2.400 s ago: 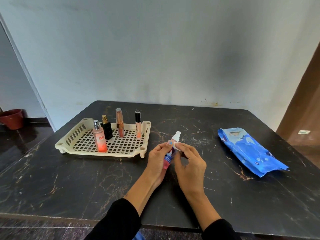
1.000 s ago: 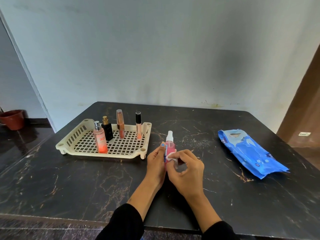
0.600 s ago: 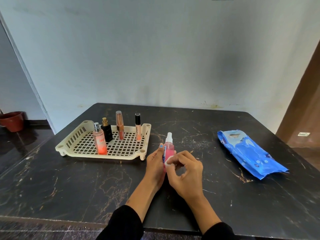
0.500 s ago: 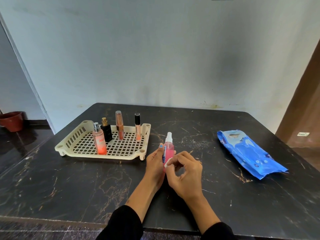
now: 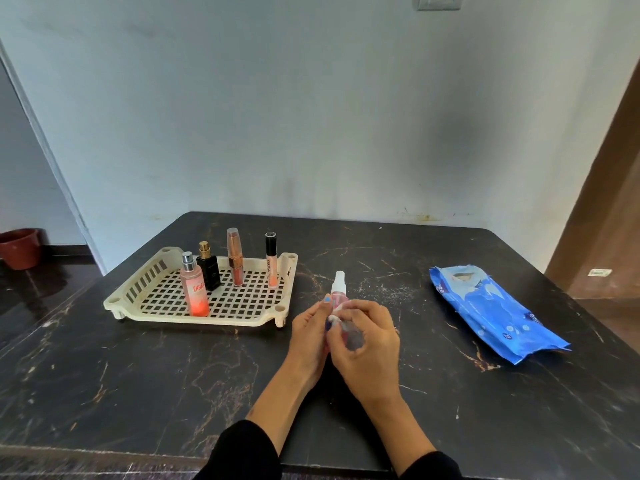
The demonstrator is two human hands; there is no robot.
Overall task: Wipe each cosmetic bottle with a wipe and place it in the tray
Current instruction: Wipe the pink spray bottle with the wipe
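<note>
Small pink spray bottle with white cap point(image 5: 337, 289): upright, held over the black marble-patterned table point(image 5: 138, 375), fingers of the left hand point(image 5: 308, 332) curled round its lower body. Right hand point(image 5: 365, 341): fingers closed, pinching a small white wipe point(image 5: 333, 317) against the bottle's side. Cream perforated plastic tray point(image 5: 117, 299): left of the left hand, holding four upright cosmetics. Blue plastic wipes pack point(image 5: 495, 311): lying flat, well right of the right hand.

Cream tray point(image 5: 145, 289) (lattice-patterned), blue wipes pack point(image 5: 495, 313), black veined table point(image 5: 138, 375).
</note>
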